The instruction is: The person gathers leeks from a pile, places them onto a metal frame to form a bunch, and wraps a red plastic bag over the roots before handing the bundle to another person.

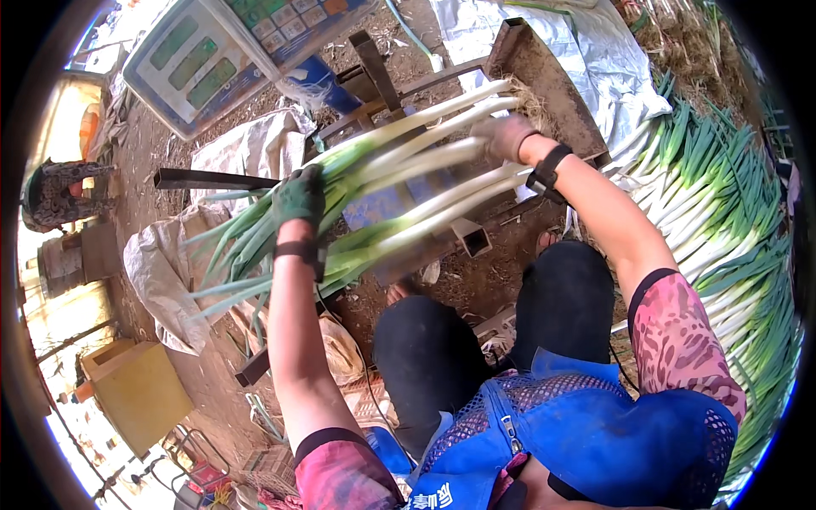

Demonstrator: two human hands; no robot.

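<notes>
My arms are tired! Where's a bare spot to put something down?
Brown ground looks bare between the yellow box and pale sack. Crowded: the metal stand under the held green onions, and the green onion pile at right.

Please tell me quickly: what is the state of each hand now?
Left hand: closed on the leeks, at their green part.
Right hand: at the leeks' white ends; blurred, so open or closed cannot be told.

Blue mesh-panelled zip vest [586,433] over pink patterned sleeves [688,344]. Black trousers [433,357], black wrist straps [554,170], dark green left glove [299,200].
</notes>
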